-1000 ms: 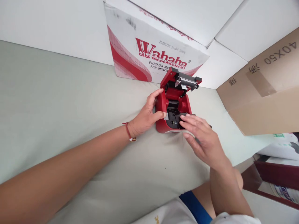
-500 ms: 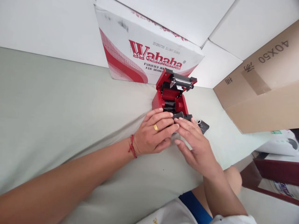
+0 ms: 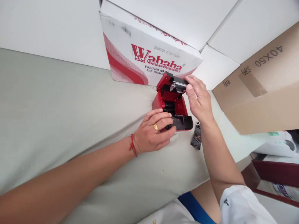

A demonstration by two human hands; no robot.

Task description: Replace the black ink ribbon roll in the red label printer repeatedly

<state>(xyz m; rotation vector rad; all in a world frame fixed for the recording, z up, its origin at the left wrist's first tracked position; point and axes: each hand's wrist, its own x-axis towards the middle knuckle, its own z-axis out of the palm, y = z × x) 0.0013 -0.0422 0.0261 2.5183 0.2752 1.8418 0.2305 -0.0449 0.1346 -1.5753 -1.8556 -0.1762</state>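
A small red-and-black device that looks like a label printer stands with its hinged lid raised. Inside it lies a black roll. My left hand, with a gold ring and a red cord bracelet, rests on the printer's front left part, fingers stretched out flat. At the lid's right end my right hand has its thumb and fingers on either side of the edge. Just right of the printer, a dark roll with a pale core lies on the cloth.
Behind the printer leans a white and red Wahaha water carton. A brown cardboard box stands at the right. Pale green cloth covers the surface. Dark red shelving shows at the lower right.
My right hand has left the printer's front and moved up to the lid's right end. The dark roll at the right now lies nearer me and turned. My left hand has stayed put.
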